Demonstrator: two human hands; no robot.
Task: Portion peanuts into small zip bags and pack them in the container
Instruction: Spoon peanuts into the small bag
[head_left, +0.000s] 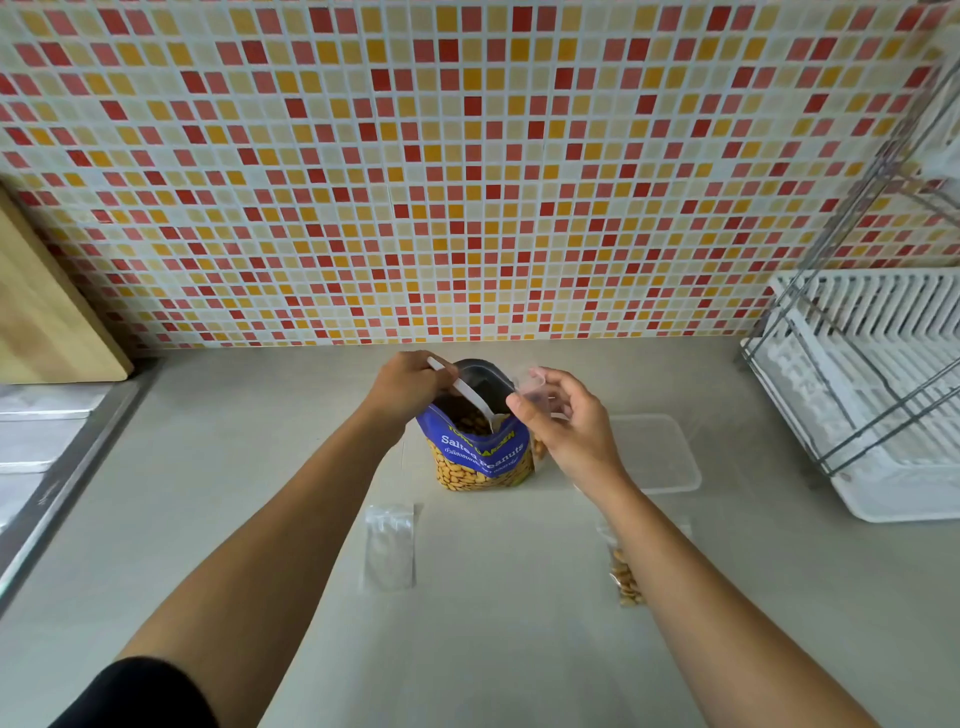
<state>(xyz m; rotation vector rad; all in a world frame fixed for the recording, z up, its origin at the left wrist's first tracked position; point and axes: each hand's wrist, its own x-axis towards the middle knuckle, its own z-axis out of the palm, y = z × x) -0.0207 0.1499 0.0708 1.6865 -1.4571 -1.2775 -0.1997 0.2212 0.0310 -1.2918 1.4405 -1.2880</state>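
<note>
Peanut bag (480, 457) between left fingers (440, 375) clamped on spoon (470, 396) and right fingers (520, 409) clamped on zip bag (534, 385)

Blue peanut bag (480, 452), red-orange-cream mosaic wall (467, 171), white rack (878, 395)

Pale, matte counter (519, 649), meeting a tiled wall (467, 182) at the back and a steel sink rim (67, 467) at the left; bears at centre an open peanut bag (480, 462), upright; in front of it to the left, an empty zip bag (389, 545), flat; in front to the right, a filled zip bag (623, 577), flat, only partly in view; just right of the peanut bag, a clear container (660, 457), low and rectangular; at far right, a white dish rack (893, 415); at far left, a wooden board (47, 312), leaning on the wall.
</note>
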